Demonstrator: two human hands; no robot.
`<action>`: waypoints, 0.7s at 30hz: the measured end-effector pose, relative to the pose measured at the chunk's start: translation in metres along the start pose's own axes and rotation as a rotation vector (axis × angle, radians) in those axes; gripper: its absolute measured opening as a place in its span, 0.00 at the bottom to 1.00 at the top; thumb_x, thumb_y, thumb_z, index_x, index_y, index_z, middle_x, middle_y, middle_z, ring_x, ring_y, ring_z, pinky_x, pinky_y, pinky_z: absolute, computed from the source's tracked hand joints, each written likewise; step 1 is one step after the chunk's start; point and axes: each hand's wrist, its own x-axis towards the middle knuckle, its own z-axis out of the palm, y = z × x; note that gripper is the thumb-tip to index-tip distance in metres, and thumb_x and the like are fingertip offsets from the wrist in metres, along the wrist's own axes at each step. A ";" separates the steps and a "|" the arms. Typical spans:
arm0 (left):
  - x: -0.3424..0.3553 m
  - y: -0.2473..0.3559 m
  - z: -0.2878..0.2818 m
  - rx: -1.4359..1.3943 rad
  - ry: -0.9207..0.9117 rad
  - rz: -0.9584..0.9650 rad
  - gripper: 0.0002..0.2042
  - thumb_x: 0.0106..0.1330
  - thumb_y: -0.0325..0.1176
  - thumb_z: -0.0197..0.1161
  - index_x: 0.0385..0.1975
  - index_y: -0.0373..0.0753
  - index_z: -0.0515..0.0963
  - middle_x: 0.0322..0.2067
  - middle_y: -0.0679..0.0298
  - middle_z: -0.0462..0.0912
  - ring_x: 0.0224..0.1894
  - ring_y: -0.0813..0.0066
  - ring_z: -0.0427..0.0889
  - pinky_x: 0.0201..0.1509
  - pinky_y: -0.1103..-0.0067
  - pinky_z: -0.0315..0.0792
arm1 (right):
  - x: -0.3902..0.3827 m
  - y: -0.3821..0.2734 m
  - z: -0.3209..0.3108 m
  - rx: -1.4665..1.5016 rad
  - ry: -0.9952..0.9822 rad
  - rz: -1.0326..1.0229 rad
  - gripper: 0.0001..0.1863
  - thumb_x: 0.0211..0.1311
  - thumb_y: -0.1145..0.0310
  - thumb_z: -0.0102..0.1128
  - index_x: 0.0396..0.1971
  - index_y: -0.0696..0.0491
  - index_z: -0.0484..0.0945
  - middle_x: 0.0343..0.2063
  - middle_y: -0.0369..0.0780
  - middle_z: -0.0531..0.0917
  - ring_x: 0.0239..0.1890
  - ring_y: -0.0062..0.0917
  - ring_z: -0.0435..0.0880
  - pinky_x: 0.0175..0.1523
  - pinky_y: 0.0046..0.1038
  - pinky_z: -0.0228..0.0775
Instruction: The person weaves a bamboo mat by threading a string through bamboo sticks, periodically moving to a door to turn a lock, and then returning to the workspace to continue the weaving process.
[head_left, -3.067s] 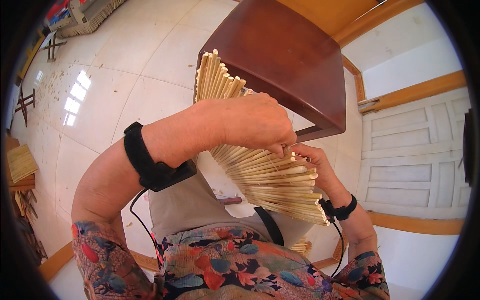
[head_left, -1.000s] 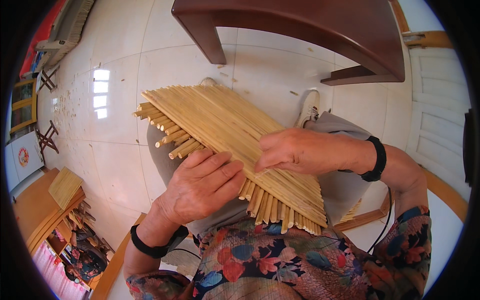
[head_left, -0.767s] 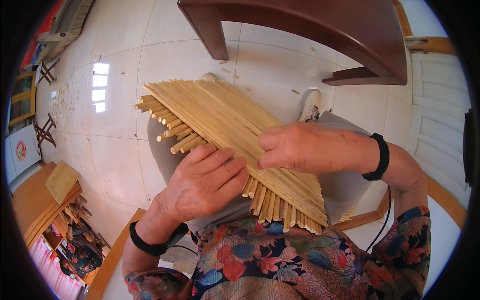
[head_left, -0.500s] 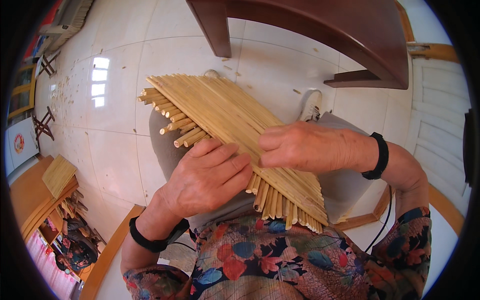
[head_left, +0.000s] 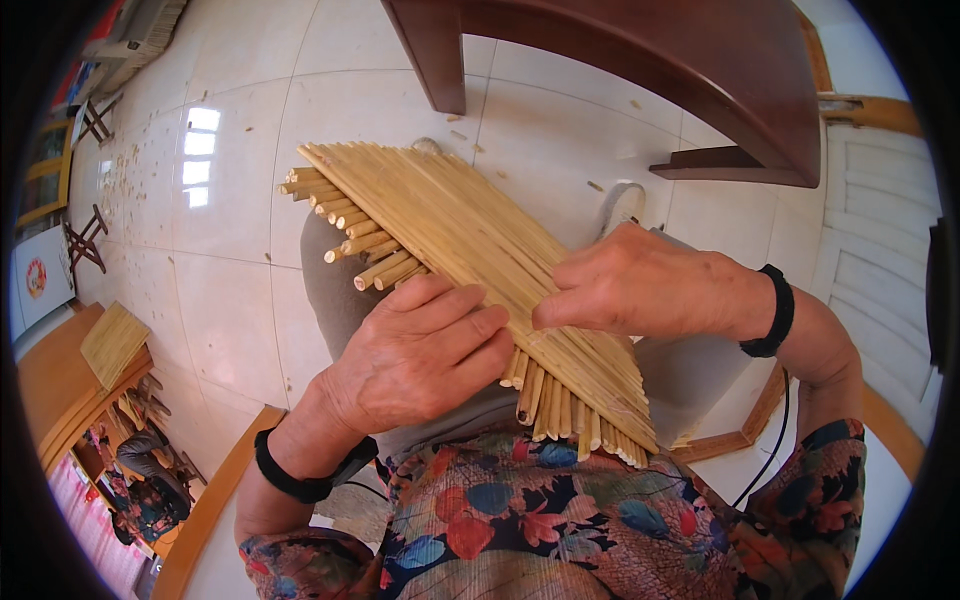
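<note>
A slanted mat of pale yellow stalks [head_left: 450, 215] lies across my lap, its stalks packed side by side. Beneath it a second layer runs crosswise, and the cut stalk ends [head_left: 545, 400] stick out at the left and along the near side. My left hand [head_left: 415, 350] is closed on the mat's near edge, fingers curled over the top stalks; its thumb is hidden. Just right of it, my right hand [head_left: 650, 285] hovers close above the mat with thumb and forefinger pinched together. Whatever that pinch holds is too small to make out.
A dark brown wooden table or bench [head_left: 640, 60] stands ahead on the tiled floor [head_left: 240, 330], which has scattered bits on it. At the far left another stalk mat [head_left: 115, 345] rests on a wooden surface near a seated person [head_left: 150, 490]. A white door [head_left: 880, 230] is at the right.
My right hand has moved slightly right, away from my left hand, still pinched. The left hand keeps its hold, and the mat has barely shifted.
</note>
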 end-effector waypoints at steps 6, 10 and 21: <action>0.001 -0.001 0.001 0.001 0.016 0.001 0.09 0.41 0.31 0.56 0.24 0.37 0.74 0.32 0.62 0.77 0.37 0.68 0.76 0.43 0.75 0.68 | 0.002 0.000 -0.006 0.087 -0.084 0.070 0.06 0.48 0.74 0.49 0.28 0.52 0.73 0.21 0.39 0.76 0.29 0.32 0.79 0.31 0.28 0.71; 0.000 -0.001 0.002 -0.001 0.013 -0.007 0.09 0.41 0.31 0.56 0.24 0.37 0.74 0.32 0.62 0.77 0.37 0.68 0.76 0.43 0.75 0.68 | 0.001 0.000 -0.004 0.152 -0.046 0.064 0.04 0.48 0.74 0.48 0.26 0.53 0.72 0.21 0.41 0.76 0.29 0.35 0.78 0.31 0.30 0.71; -0.006 -0.001 0.007 0.029 0.053 -0.021 0.10 0.37 0.30 0.60 0.24 0.40 0.76 0.33 0.65 0.79 0.37 0.70 0.77 0.37 0.76 0.67 | 0.005 0.002 0.009 0.155 -0.011 0.021 0.03 0.46 0.76 0.49 0.24 0.55 0.70 0.21 0.42 0.74 0.28 0.36 0.78 0.31 0.30 0.72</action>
